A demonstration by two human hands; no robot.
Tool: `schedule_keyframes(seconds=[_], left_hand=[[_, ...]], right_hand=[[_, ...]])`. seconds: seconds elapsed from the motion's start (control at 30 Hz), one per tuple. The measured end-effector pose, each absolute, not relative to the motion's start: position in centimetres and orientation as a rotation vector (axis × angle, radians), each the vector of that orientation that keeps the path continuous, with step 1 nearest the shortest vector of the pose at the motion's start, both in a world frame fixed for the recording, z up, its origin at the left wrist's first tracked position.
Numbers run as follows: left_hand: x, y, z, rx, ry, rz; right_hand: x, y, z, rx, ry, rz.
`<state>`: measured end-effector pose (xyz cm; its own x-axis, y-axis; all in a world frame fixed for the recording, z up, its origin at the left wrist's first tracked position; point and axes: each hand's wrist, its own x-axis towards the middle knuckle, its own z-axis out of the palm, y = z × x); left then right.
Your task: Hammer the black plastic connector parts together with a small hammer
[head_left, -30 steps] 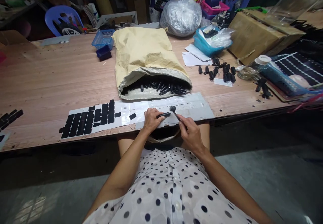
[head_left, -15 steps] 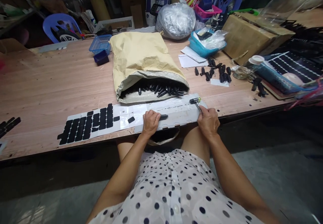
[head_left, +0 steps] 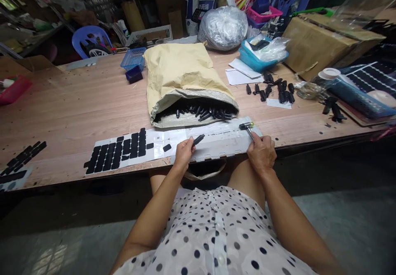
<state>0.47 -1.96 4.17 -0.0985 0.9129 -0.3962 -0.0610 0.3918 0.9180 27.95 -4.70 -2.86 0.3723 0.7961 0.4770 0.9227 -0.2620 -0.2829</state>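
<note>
My left hand (head_left: pixel 185 152) is closed round one end of a slim black plastic piece (head_left: pixel 198 139), whose free end tilts up and to the right over a grey-white board (head_left: pixel 216 143). In my right hand (head_left: pixel 262 151) is the handle of a small hammer (head_left: pixel 246 126), its head resting at or just above the board's right end; one face looks yellow-green. Behind the board lies a large yellow sack (head_left: pixel 182 66), its mouth facing me, with many similar black pieces (head_left: pixel 207 112) inside. A loose black patch (head_left: pixel 167 147) lies left of my left hand.
Rows of black rounded patches (head_left: pixel 108 155) lie on a white sheet at the left. Several black parts (head_left: pixel 283 91) are scattered at the right, before a cardboard box (head_left: pixel 318 43) and a blue basket (head_left: pixel 261 58). A small dark blue box (head_left: pixel 134 74) stands left of the sack.
My left hand has raised the black piece, which lay nearly flat and now tilts upward. The hammer stays in my right hand. The whole view has shifted, so things appear further right.
</note>
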Motion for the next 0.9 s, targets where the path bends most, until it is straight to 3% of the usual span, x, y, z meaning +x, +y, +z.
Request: schedule_keyframes(seconds=[0.63,0.77,0.9], left_hand=[[0.2,-1.4,6.3,0.185,1.015,0.718],[0.1,-1.0,5.4,0.379,1.112,0.723],[0.1,-0.6,3.8,1.093,1.383,0.877]], right_hand=[[27.6,-4.5,-2.7,-2.146,-1.507,-0.351],[27.5,-4.6,-2.6,-2.162,-1.512,-0.362],[27.4,-4.7,-2.4,-2.178,-1.523,-0.35]])
